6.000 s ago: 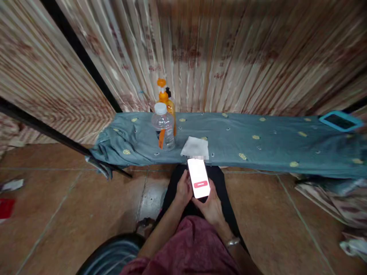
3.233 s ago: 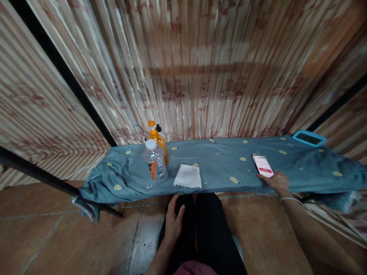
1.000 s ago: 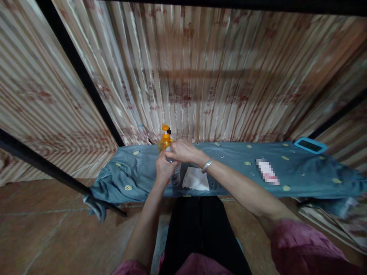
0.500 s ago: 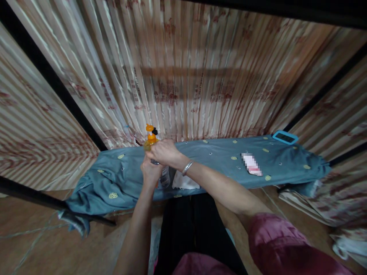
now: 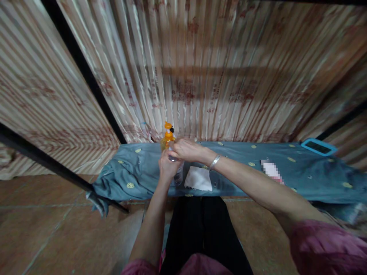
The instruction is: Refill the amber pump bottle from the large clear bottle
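Note:
My left hand [image 5: 167, 166] and my right hand [image 5: 187, 150] meet over the left half of the cloth-covered bench, fingers closed. Between them shows a small piece with a dark, shiny edge [image 5: 172, 157]; my fingers hide most of it. Just below the hands is a clear plastic bottle [image 5: 178, 175], its upper part covered, so I cannot tell whether a hand grips it. Right behind my fingers stands a yellow bottle with an orange pump top [image 5: 168, 131], partly hidden. A white folded cloth [image 5: 198, 178] lies to the right of the clear bottle.
The long bench [image 5: 237, 183] wears a blue-green cloth with yellow prints. Farther right lie a blurred-out packet [image 5: 272, 172] and a blue-framed device [image 5: 319, 147]. A small black object [image 5: 171, 130] stands behind the pump. Black poles [image 5: 86, 72] and a striped curtain [image 5: 195, 76] enclose the bench.
The view has shifted, so the bench and its things appear farther right. My hands stay together in the same place by the pump bottle, and more of the white cloth shows.

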The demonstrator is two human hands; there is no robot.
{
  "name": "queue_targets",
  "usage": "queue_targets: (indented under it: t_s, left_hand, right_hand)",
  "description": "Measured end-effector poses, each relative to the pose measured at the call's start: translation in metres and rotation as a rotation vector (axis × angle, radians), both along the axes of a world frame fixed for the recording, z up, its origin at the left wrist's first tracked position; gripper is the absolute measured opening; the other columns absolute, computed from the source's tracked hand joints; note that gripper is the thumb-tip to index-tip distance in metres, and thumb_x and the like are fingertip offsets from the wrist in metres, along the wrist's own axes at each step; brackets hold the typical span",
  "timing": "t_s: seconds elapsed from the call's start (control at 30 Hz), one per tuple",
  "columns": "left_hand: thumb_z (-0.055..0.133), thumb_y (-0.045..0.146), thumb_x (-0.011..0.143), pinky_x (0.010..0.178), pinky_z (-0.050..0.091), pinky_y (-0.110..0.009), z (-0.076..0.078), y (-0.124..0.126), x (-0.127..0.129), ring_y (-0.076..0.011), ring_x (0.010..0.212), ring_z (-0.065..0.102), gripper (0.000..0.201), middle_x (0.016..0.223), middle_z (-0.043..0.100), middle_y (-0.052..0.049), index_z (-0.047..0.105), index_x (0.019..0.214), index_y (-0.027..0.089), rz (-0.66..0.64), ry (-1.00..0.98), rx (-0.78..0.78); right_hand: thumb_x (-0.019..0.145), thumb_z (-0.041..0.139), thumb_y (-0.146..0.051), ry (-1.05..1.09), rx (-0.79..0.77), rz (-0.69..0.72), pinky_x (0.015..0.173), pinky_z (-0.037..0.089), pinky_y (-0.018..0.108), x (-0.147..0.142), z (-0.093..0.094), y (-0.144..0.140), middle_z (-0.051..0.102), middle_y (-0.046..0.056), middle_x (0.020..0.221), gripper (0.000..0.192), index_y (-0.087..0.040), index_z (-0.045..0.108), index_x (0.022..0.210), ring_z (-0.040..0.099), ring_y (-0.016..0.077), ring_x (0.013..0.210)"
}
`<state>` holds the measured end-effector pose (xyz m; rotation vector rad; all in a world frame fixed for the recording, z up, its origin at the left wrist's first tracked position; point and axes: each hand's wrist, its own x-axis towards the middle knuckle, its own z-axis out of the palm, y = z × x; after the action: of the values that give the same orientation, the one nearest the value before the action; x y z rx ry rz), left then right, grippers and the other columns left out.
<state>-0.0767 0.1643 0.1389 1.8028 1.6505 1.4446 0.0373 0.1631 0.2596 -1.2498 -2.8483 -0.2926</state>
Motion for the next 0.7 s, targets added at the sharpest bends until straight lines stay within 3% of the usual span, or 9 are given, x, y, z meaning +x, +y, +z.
queue_targets:
  t_s: [0.1, 0.2, 0.3, 0.5, 0.57, 0.63, 0.7]
  left_hand:
    - [0.074, 0.025, 0.065, 0.085, 0.055, -0.037, 0.0, -0.002, 0.001, -0.025, 0.092, 0.068, 0.027, 0.095, 0.071, -0.007, 0.063, 0.089, 0.018, 0.006, -0.006, -0.009]
    - [0.074, 0.024, 0.067, 0.086, 0.055, -0.036, 0.001, -0.004, 0.002, -0.025, 0.093, 0.068, 0.027, 0.095, 0.072, -0.007, 0.064, 0.091, 0.018, 0.006, -0.004, -0.014]
    - [0.073, 0.025, 0.068, 0.085, 0.055, -0.036, 0.003, -0.007, 0.003, -0.0248, 0.093, 0.068, 0.024, 0.096, 0.072, -0.008, 0.064, 0.09, 0.017, 0.006, -0.011, -0.035]
    - [0.074, 0.027, 0.069, 0.086, 0.055, -0.036, 0.003, -0.007, 0.004, -0.0249, 0.093, 0.068, 0.025, 0.095, 0.071, -0.007, 0.064, 0.09, 0.018, 0.0, -0.018, -0.022]
    - [0.074, 0.026, 0.068, 0.086, 0.055, -0.036, 0.002, -0.006, 0.004, -0.0249, 0.094, 0.068, 0.028, 0.096, 0.071, -0.007, 0.064, 0.093, 0.018, 0.006, -0.023, -0.022]
    - [0.074, 0.026, 0.067, 0.086, 0.055, -0.036, 0.001, -0.005, 0.003, -0.025, 0.094, 0.067, 0.03, 0.097, 0.071, -0.007, 0.064, 0.095, 0.019, 0.001, -0.021, -0.026]
    - [0.075, 0.027, 0.067, 0.086, 0.055, -0.037, 0.0, -0.005, 0.003, -0.0257, 0.096, 0.067, 0.031, 0.098, 0.071, -0.007, 0.064, 0.096, 0.019, -0.009, -0.015, -0.028]
  right_hand:
    - [0.099, 0.053, -0.032, 0.01, -0.048, 0.012, 0.084, 0.057, 0.04, 0.001, 0.007, -0.003, 0.076, 0.007, 0.099, 0.03, -0.012, 0.061, 0.121, 0.072, 0.021, 0.093]
    - [0.096, 0.057, -0.042, 0.0, -0.058, -0.004, 0.084, 0.057, 0.041, 0.001, 0.01, -0.003, 0.076, 0.009, 0.105, 0.043, -0.013, 0.057, 0.128, 0.072, 0.0228, 0.098]
    - [0.097, 0.051, -0.053, -0.038, -0.022, -0.081, 0.088, 0.056, 0.045, -0.002, 0.01, -0.003, 0.075, 0.013, 0.105, 0.048, -0.01, 0.065, 0.113, 0.071, 0.0249, 0.101]
    - [0.097, 0.058, -0.035, -0.074, -0.078, -0.085, 0.086, 0.058, 0.042, -0.002, 0.014, -0.003, 0.076, 0.008, 0.098, 0.025, -0.013, 0.07, 0.098, 0.072, 0.0215, 0.095]
    - [0.095, 0.062, -0.031, -0.057, -0.121, -0.047, 0.084, 0.059, 0.041, 0.0, 0.016, -0.004, 0.076, 0.006, 0.101, 0.021, -0.014, 0.068, 0.106, 0.072, 0.021, 0.095]
    - [0.093, 0.065, -0.036, -0.031, -0.142, -0.021, 0.085, 0.058, 0.041, 0.0, 0.016, -0.005, 0.075, 0.007, 0.107, 0.033, -0.015, 0.063, 0.12, 0.071, 0.0218, 0.099]
    - [0.093, 0.062, -0.045, -0.021, -0.127, -0.047, 0.087, 0.058, 0.043, -0.002, 0.016, -0.006, 0.074, 0.009, 0.109, 0.042, -0.014, 0.061, 0.122, 0.071, 0.0232, 0.101]
